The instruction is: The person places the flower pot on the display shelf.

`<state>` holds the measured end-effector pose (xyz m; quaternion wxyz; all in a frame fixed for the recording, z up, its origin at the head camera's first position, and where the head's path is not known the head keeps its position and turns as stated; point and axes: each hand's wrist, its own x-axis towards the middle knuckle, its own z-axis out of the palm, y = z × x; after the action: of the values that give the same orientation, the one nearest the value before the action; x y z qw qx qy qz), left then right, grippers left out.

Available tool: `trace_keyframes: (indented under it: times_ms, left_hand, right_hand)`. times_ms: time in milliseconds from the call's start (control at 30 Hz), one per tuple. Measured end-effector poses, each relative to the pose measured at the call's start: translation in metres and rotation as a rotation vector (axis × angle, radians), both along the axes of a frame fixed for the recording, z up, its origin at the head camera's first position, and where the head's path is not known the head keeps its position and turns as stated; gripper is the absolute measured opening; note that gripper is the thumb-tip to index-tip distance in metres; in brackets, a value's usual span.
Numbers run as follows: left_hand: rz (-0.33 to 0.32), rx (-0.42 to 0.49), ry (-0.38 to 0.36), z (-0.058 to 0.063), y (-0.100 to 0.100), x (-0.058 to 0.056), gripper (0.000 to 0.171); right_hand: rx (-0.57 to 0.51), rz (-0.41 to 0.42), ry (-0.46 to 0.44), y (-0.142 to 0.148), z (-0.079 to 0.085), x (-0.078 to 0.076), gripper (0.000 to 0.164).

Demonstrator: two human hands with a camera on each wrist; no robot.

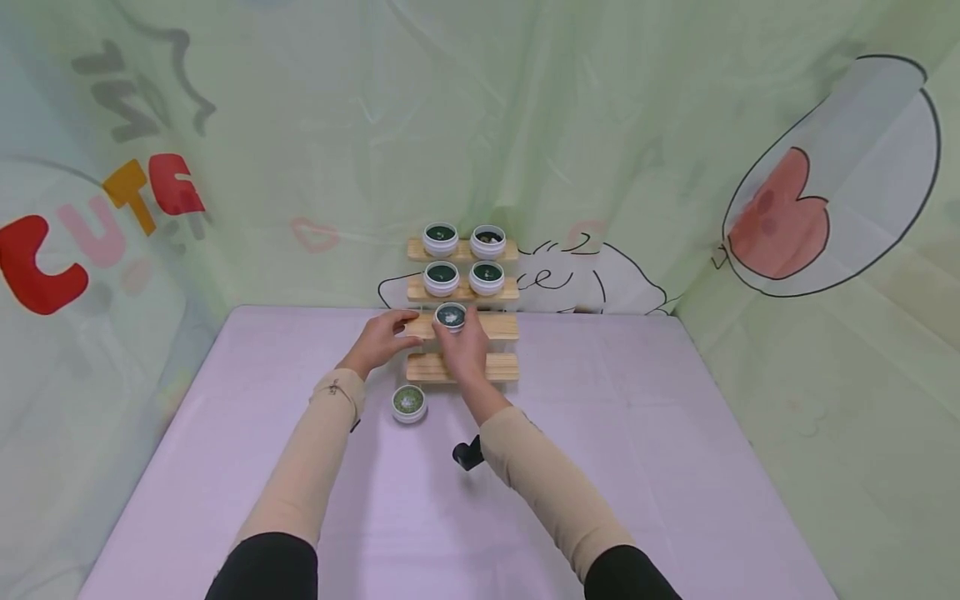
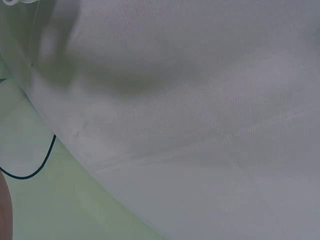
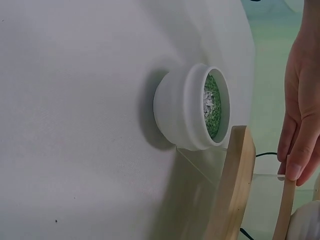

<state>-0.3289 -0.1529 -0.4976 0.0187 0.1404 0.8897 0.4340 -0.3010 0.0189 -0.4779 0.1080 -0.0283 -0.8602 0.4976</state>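
Observation:
A small white pot point(image 1: 451, 317) with a dark green filling and a pale patch sits in the grip of my right hand point(image 1: 467, 346), over the second-lowest board of a stepped wooden rack point(image 1: 504, 326). My left hand point(image 1: 381, 341) pinches the left end of that same board. In the right wrist view, the left thumb and fingers point(image 3: 295, 170) lie on either side of the board end. A second white pot point(image 1: 408, 404), with lighter green grains and a white clump, stands on the table by the rack's lower left corner; it fills the middle of the right wrist view.
Several more white pots point(image 1: 441, 279) with dark fillings stand in pairs on the two upper boards. The lowest board point(image 1: 501, 367) bears no pot. Pale purple cloth covers the table point(image 1: 615, 433), and printed curtains point(image 1: 360, 150) rise behind and at both sides.

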Motion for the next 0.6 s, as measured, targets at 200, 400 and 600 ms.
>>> trace_keyframes:
  times_ms: [200,400,600]
  left_hand:
    - [0.004,-0.002,0.010,-0.002,0.000,-0.001,0.058]
    - [0.003,0.011,0.028,-0.003,-0.001,0.000,0.057]
    - [-0.001,0.011,0.014,-0.003,0.000,0.000,0.057]
  right_hand:
    - [0.033,0.006,-0.017,-0.003,0.004,-0.001,0.080]
    - [0.057,0.018,-0.035,-0.007,0.013,0.001,0.079]
    - [0.088,0.034,-0.045,-0.006,0.014,0.001,0.077]
